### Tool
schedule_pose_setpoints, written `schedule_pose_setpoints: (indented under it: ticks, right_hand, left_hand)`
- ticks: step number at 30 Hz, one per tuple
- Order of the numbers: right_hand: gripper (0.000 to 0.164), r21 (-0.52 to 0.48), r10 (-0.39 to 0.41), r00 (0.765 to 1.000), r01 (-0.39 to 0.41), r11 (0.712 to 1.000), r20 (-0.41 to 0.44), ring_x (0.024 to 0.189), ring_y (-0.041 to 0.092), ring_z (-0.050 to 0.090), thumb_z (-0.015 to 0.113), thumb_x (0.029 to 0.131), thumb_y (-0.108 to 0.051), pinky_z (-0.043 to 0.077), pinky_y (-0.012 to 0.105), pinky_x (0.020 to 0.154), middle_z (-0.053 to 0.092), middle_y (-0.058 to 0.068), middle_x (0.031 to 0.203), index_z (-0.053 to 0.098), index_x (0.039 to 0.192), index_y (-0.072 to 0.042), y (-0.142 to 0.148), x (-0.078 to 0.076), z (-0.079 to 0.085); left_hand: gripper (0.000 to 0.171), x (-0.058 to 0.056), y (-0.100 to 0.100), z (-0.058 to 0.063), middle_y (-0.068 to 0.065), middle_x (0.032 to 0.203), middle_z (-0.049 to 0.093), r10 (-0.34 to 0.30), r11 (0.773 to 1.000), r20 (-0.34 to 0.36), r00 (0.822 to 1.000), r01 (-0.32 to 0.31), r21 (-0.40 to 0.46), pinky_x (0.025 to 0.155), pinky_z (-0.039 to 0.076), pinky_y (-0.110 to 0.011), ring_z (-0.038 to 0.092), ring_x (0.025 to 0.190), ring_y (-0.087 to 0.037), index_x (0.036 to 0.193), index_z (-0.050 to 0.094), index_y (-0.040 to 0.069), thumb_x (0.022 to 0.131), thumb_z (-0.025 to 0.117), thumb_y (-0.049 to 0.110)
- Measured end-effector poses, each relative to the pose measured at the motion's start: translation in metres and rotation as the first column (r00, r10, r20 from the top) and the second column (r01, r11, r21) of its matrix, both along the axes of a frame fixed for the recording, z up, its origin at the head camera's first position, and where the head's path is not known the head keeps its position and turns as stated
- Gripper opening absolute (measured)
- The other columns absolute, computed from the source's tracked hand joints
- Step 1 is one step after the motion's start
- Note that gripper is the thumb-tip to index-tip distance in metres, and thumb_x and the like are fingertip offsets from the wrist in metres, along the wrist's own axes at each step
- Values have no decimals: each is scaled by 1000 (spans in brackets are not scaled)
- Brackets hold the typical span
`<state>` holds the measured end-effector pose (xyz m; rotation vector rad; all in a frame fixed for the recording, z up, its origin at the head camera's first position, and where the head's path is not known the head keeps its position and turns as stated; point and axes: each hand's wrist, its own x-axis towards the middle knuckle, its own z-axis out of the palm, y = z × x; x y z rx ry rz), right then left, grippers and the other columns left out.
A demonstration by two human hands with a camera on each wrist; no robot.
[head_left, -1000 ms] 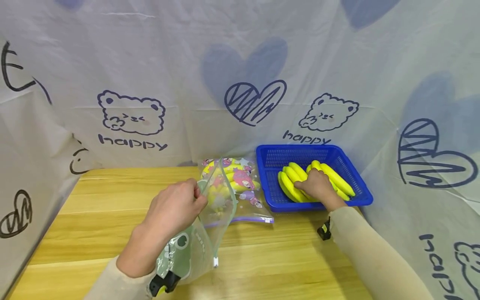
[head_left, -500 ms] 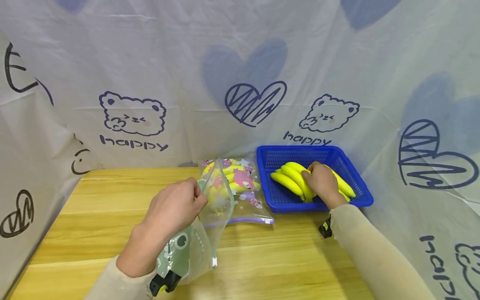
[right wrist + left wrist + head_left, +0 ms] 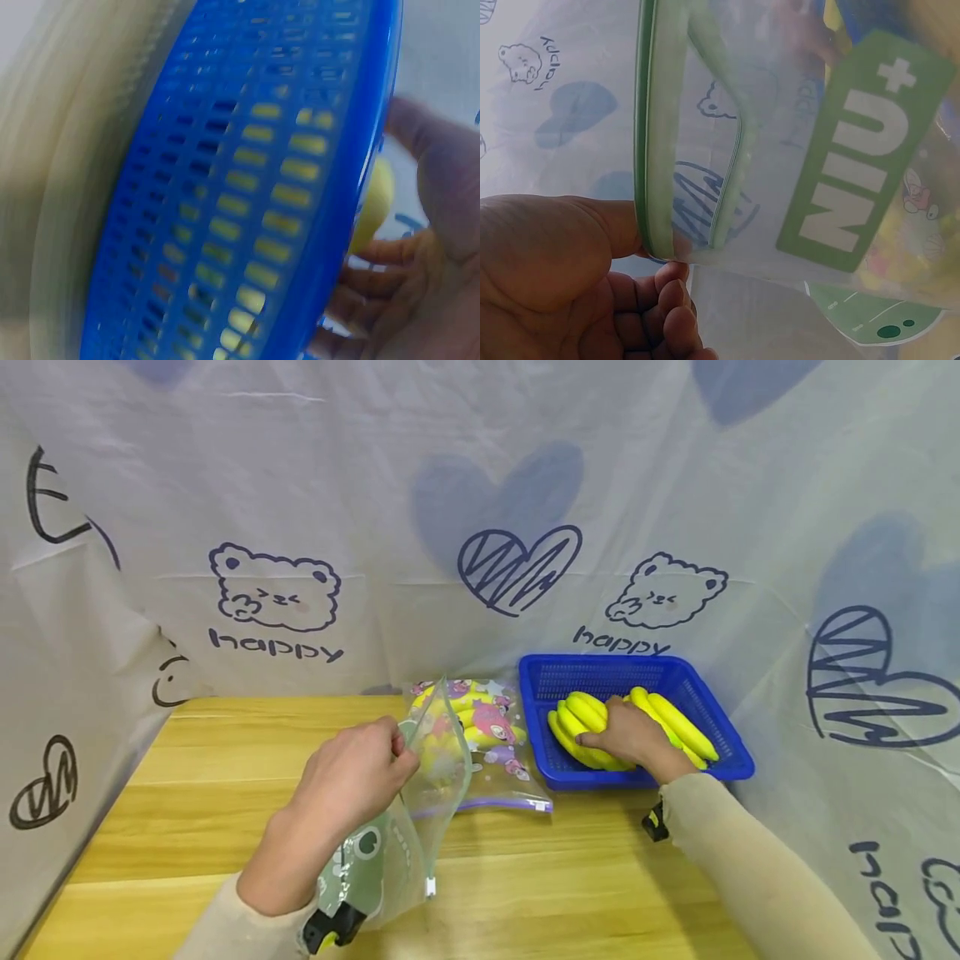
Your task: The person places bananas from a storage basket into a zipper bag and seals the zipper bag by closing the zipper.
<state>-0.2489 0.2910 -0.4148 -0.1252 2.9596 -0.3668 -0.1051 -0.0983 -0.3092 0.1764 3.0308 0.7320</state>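
Observation:
Between thumb and fingers, my left hand point(image 3: 352, 777) pinches the rim of a clear zip bag point(image 3: 408, 852) with a green cartoon print. The left wrist view shows the bag's mouth parted, with green zip strips point(image 3: 654, 135) and a "NIU+" label point(image 3: 855, 154). My right hand point(image 3: 637, 735) reaches into a blue plastic basket point(image 3: 592, 782) and grips a bunch of yellow bananas point(image 3: 573, 727). A second bunch point(image 3: 682, 722) lies to its right. In the right wrist view, the basket wall point(image 3: 225, 187) hides most of the fruit.
Behind the green bag lies another clear zip bag point(image 3: 517, 777) with a purple zip and bananas inside, close to the basket's left side. All stand on a wooden table point(image 3: 225, 768). A printed white cloth point(image 3: 405, 468) hangs at the back and sides.
In the basket, the gripped bananas have shifted and turned under my right hand, first leftward, then partly back. My left hand keeps its hold on the bag. The view has swung slightly left.

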Motion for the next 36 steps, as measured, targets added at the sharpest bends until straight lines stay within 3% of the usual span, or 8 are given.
schedule_pose_setpoints:
  ticks: [5, 8, 12, 17, 21, 25, 30, 36]
  right_hand:
    - [76, 30, -66, 996, 68, 997, -63, 103, 43, 67, 65, 96, -50, 54, 59, 90, 66, 32, 122, 54, 134, 15, -2, -4, 0]
    - [94, 65, -68, 996, 72, 995, -58, 118, 51, 62, 62, 96, -64, 52, 63, 97, 57, 38, 136, 49, 141, 18, -1, -2, -4]
    - [120, 98, -91, 994, 97, 990, -69, 127, 55, 52, 70, 82, -79, 48, 67, 101, 47, 40, 140, 38, 148, 16, -8, 4, -13]
    - [120, 162, -112, 987, 131, 978, -119, 120, 52, 47, 86, 69, -73, 45, 69, 99, 46, 34, 127, 35, 138, 10, -20, 3, -25]
    - [112, 201, -128, 984, 151, 968, -125, 120, 52, 46, 91, 70, -63, 44, 68, 100, 46, 34, 126, 35, 134, 10, -25, -2, -32]
    - [105, 188, -141, 987, 152, 970, -73, 127, 55, 44, 85, 80, -53, 41, 69, 104, 46, 39, 134, 32, 141, 14, -24, -4, -28]
    - [99, 144, -77, 995, 68, 987, 61, 133, 60, 43, 73, 87, -44, 38, 73, 107, 47, 43, 143, 29, 149, 20, -10, -4, -4]
    - [96, 109, -27, 993, 15, 994, 114, 139, 61, 39, 63, 92, -49, 35, 76, 108, 41, 41, 152, 29, 153, 18, 3, -10, 4]
  left_hand:
    - [9, -1, -1, -1, -3, 73, 56, 0, 1000, -10, 1000, 0, 4, 59, 39, -35, 53, 68, -22, 85, 58, 15, 93, 57, 20]
    - [9, -1, -1, -2, -3, 73, 56, 0, 1000, -7, 1000, 0, 7, 59, 39, -35, 53, 68, -22, 86, 58, 14, 93, 58, 20]
    - [8, -1, -3, -3, -3, 74, 58, 7, 1000, 0, 1000, -7, 4, 60, 40, -36, 54, 69, -22, 86, 59, 14, 92, 58, 20]
    - [8, -1, -5, -4, -3, 74, 59, 11, 1000, -5, 1000, -11, 5, 59, 40, -36, 54, 68, -23, 87, 59, 14, 92, 58, 20]
    - [8, -2, -8, -4, -3, 76, 60, 15, 1000, 4, 1000, -15, 5, 59, 40, -36, 55, 68, -23, 88, 60, 14, 92, 57, 21]
    - [8, -2, -10, -4, -3, 77, 61, 20, 1000, 19, 1000, -20, -4, 60, 41, -36, 56, 70, -23, 89, 61, 15, 92, 57, 21]
    - [7, -2, -10, -5, -3, 79, 63, 2, 1000, 39, 999, -1, -14, 59, 42, -37, 57, 71, -24, 90, 62, 14, 92, 59, 21]
    - [9, -5, -8, -6, -3, 80, 63, -10, 999, 42, 999, 12, -38, 60, 42, -37, 57, 72, -24, 87, 62, 15, 93, 60, 22]
